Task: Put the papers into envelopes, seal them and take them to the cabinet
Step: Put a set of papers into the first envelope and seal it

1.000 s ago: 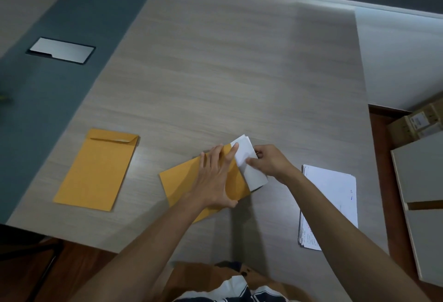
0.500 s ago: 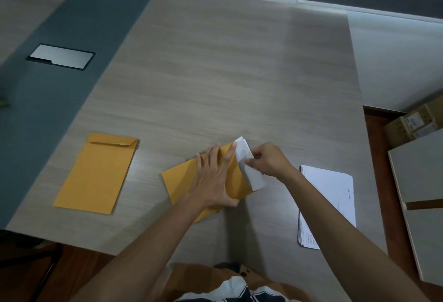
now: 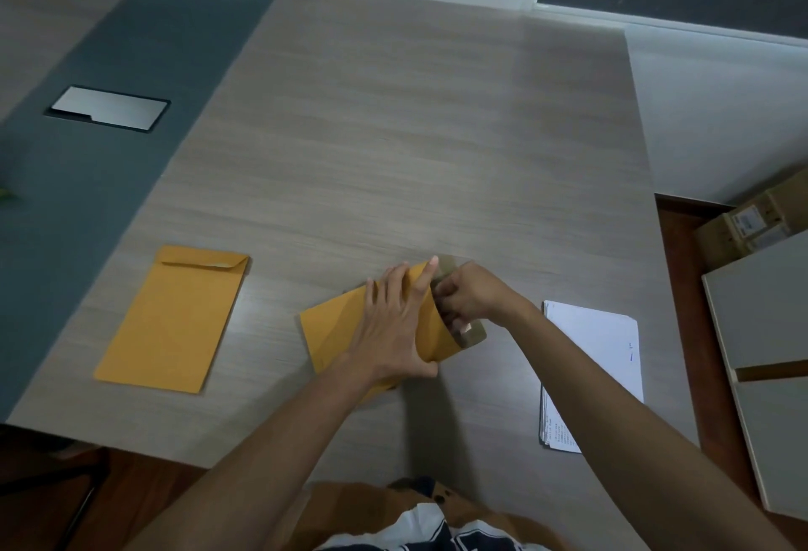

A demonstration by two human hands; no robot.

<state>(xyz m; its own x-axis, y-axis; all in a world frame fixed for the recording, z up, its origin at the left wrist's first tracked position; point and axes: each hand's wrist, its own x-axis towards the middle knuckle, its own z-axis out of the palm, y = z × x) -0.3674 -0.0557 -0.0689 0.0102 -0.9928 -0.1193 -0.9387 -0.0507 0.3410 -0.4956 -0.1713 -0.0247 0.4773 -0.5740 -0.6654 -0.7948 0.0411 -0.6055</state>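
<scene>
A manila envelope lies slanted on the table near its front edge. My left hand presses flat on it with straight fingers. My right hand is at the envelope's open mouth, fingers curled inward over the dull brown flap. The folded white paper it pushes is almost wholly hidden inside. A second manila envelope lies flat to the left with its flap folded down. A stack of white papers rests to the right, partly under my right forearm.
The wood-grain table has a grey-blue strip on its left with a metal cable hatch. Pale cabinet panels stand off the table's right edge, with a cardboard box on the floor behind them.
My right hand has pushed the folded white paper leftward into the envelope, so it has gone from sticking out to nearly hidden. My left hand stayed flat on the envelope.
</scene>
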